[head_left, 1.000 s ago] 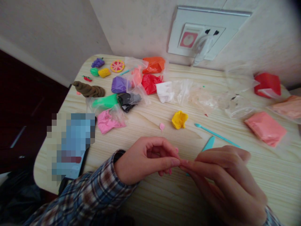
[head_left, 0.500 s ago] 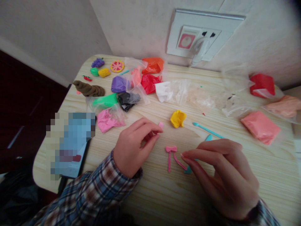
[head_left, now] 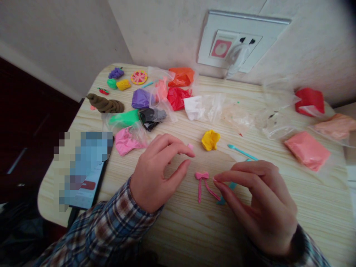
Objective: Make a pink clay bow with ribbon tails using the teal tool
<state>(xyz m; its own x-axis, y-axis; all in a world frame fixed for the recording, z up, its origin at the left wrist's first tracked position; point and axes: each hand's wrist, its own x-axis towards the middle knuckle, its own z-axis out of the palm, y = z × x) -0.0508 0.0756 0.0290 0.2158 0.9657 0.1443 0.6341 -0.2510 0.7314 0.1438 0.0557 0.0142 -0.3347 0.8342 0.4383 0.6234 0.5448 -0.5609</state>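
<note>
Above the table, my left hand (head_left: 155, 172) has its thumb and forefinger apart with nothing between them. Just beyond those fingertips lies a small pale pink piece of clay (head_left: 190, 147). A pink clay bow (head_left: 201, 175) with two thin hanging ribbons lies flat between my hands. To its right, my right hand (head_left: 261, 207) pinches thumb and forefinger together near the right ribbon. Whatever is in that pinch is too small to make out. Under my right hand a turquoise modelling tool (head_left: 221, 200) is partly hidden. A lump of yellow clay (head_left: 210, 140) sits farther back.
Another turquoise tool (head_left: 242, 152) lies right of the yellow clay. Bagged clay, such as the pink bag (head_left: 128, 141) and salmon bag (head_left: 307, 150), spreads around. A phone (head_left: 89, 170) lies left. Small clay fruits (head_left: 123, 85) and a brown clay coil (head_left: 105, 104) stand at the back left.
My left thumb and forefinger have spread apart, and that hand has drawn slightly left. My right hand has shifted a little to the left, still pinched.
</note>
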